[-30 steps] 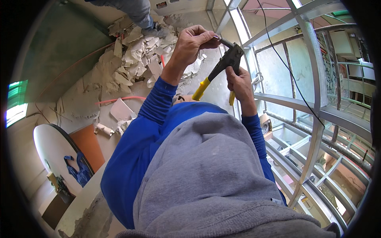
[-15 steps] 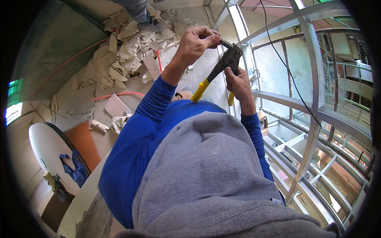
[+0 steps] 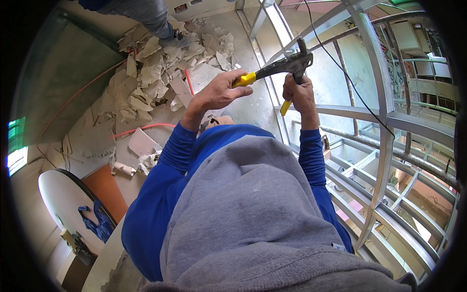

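A black hand riveter [image 3: 284, 64] with yellow grips is held out in front of my body, its two handles spread apart. My left hand [image 3: 221, 91] is closed around the yellow grip of the upper handle. The fingers of my right hand [image 3: 298, 93] wrap the other handle just below the joint, and its yellow end [image 3: 285, 107] sticks out beneath them. The round nose [image 3: 302, 46] of the riveter points up and away from me, toward the metal framing. Whether a rivet sits in the nose is too small to tell.
A metal stud frame [image 3: 384, 92] stands at the right, with a black cable [image 3: 335, 64] hanging before it. Broken plasterboard [image 3: 155, 73] lies heaped at the far left. Another person's leg [image 3: 146, 17] is beside the heap. A white oval board [image 3: 63, 194] leans at the near left.
My left hand has left the riveter's nose and now grips one yellow handle. The handles have swung wide apart, and the tool has turned so that handle points left.
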